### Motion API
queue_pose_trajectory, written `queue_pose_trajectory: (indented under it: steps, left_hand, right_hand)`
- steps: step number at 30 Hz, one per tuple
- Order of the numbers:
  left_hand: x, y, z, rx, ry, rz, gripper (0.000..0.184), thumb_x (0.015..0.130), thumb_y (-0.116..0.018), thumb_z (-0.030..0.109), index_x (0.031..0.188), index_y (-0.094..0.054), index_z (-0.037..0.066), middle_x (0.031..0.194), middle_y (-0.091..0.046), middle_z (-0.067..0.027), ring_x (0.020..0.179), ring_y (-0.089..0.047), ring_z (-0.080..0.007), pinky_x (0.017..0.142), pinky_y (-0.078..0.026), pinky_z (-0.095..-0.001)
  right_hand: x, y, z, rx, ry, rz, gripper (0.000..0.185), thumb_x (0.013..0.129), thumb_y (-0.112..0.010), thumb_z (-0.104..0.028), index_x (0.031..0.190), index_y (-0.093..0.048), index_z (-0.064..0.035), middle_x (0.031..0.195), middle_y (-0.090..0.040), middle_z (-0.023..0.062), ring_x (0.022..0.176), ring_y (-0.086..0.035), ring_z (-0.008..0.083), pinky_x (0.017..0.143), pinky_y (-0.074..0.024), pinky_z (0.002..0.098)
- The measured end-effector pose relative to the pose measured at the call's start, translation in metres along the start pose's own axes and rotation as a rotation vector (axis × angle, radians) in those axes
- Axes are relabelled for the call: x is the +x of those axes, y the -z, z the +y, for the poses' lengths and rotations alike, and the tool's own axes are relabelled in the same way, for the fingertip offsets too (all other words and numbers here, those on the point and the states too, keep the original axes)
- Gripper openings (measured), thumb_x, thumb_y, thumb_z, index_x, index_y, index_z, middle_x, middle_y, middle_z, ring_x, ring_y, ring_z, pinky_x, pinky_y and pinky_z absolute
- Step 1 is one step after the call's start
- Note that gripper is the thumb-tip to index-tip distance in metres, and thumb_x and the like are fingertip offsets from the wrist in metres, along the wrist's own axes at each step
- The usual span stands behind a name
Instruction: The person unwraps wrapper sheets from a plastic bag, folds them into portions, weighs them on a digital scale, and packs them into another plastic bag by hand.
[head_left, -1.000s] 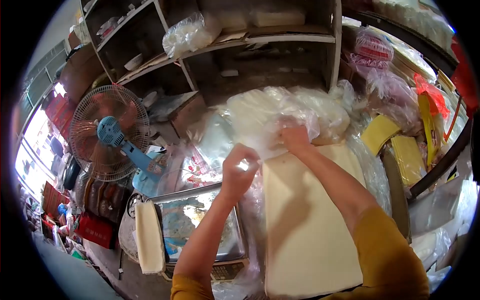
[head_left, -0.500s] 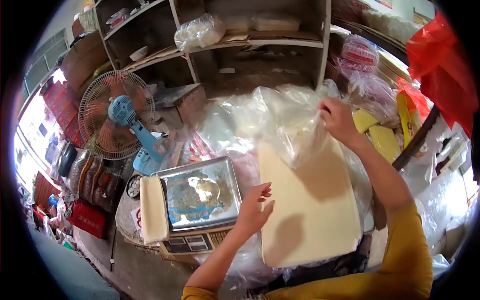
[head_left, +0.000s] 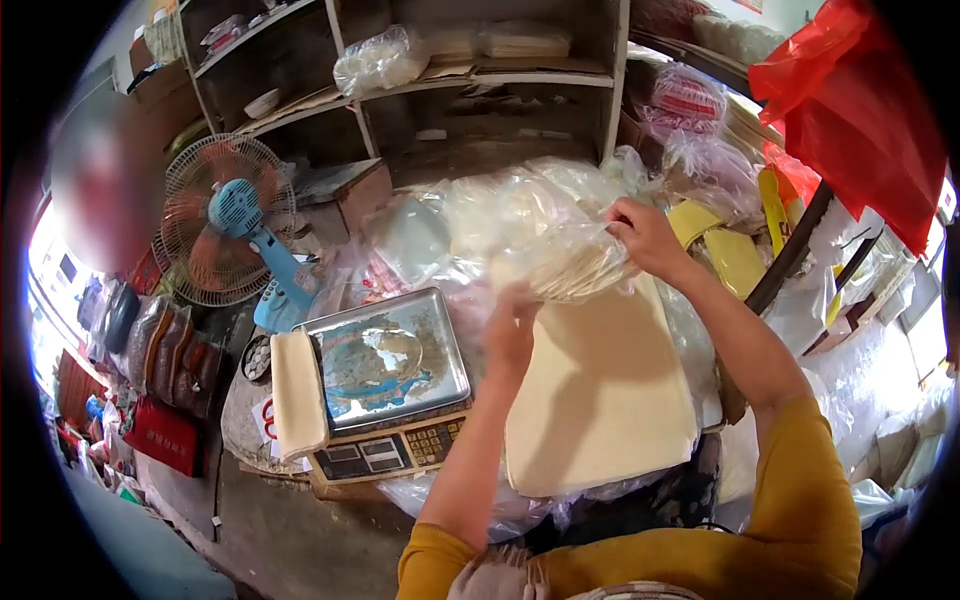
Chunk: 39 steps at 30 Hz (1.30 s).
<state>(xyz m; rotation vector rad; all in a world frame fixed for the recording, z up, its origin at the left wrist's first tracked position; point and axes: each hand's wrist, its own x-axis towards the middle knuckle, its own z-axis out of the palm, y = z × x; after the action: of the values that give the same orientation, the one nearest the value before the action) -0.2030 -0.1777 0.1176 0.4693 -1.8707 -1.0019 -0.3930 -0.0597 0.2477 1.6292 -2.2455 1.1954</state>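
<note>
A clear plastic bag [head_left: 575, 268] with thin pale layers showing in it is stretched between my hands. My right hand [head_left: 648, 238] is closed, pinching its upper right edge. My left hand [head_left: 508, 335], slightly blurred, has its fingertips closed at the bag's left end. Below the bag lies a large pale-yellow stack of flat sheets [head_left: 600, 420], shaded by my arms. To the left, a digital scale [head_left: 400, 447] carries a shiny metal tray [head_left: 385, 365]. A folded pale sheet [head_left: 299, 395] hangs over the tray's left side.
A blue fan [head_left: 235, 210] stands at the back left, near a bowl of small white pieces [head_left: 258, 358]. Crumpled clear plastic [head_left: 480, 215] lies behind the stack. Shelves [head_left: 480, 80] rise at the back. A red plastic bag [head_left: 850, 120] hangs at the right.
My left hand has moved up from above the stack to the bag's left end. The bag's layers are now drawn out level between both hands. The view has shifted slightly.
</note>
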Motion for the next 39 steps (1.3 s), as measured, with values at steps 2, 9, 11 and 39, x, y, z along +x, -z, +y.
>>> queue_pose_trajectory:
  steps: [2, 9, 11, 39]
  left_hand:
    - [0.007, -0.004, 0.002, 0.113, -0.103, 0.111, 0.025, 0.08, -0.067, 0.007, 0.102, -0.055, 0.006, 0.076, -0.064, -0.0101, 0.068, -0.063, -0.0189, 0.064, -0.05, -0.03]
    - [-0.005, 0.008, -0.068, 0.47, 0.268, 0.275, 0.028, 0.078, -0.058, 0.004, 0.106, -0.056, 0.002, 0.096, -0.059, -0.0143, 0.092, -0.056, -0.0283, 0.08, -0.044, -0.0357]
    - [-0.006, -0.006, -0.064, 0.585, 0.096, 0.291, 0.042, 0.078, -0.056, 0.005, 0.119, -0.05, 0.001, 0.115, -0.053, -0.02, 0.112, -0.047, -0.0351, 0.095, -0.036, -0.0422]
    - [-0.002, -0.061, -0.055, -1.841, 0.815, -0.557, 0.051, 0.089, -0.054, 0.038, 0.123, -0.048, 0.001, 0.11, -0.058, -0.0133, 0.094, -0.058, -0.0224, 0.077, -0.052, -0.0348]
  right_hand:
    - [-0.01, 0.011, 0.009, -0.007, -0.083, 0.015, 0.013, 0.079, -0.058, -0.013, 0.085, -0.056, -0.0019, 0.079, -0.06, 0.0145, 0.075, -0.058, 0.0295, 0.067, -0.0436, 0.0372]
    - [-0.107, 0.041, 0.02, 0.045, -0.235, -0.173, 0.009, 0.081, -0.059, -0.011, 0.086, -0.059, -0.0044, 0.08, -0.06, 0.0075, 0.074, -0.059, 0.0183, 0.069, -0.0455, 0.0305]
    - [-0.118, 0.038, 0.002, 0.108, -0.122, -0.416, 0.011, 0.08, -0.061, -0.013, 0.087, -0.061, -0.0034, 0.084, -0.061, 0.0078, 0.077, -0.06, 0.0194, 0.073, -0.0466, 0.0294]
    - [-0.006, -0.052, 0.138, 0.662, -0.27, -0.122, 0.025, 0.084, -0.066, -0.024, 0.1, -0.063, -0.0042, 0.081, -0.063, 0.0011, 0.064, -0.055, 0.0055, 0.054, -0.0424, 0.0206]
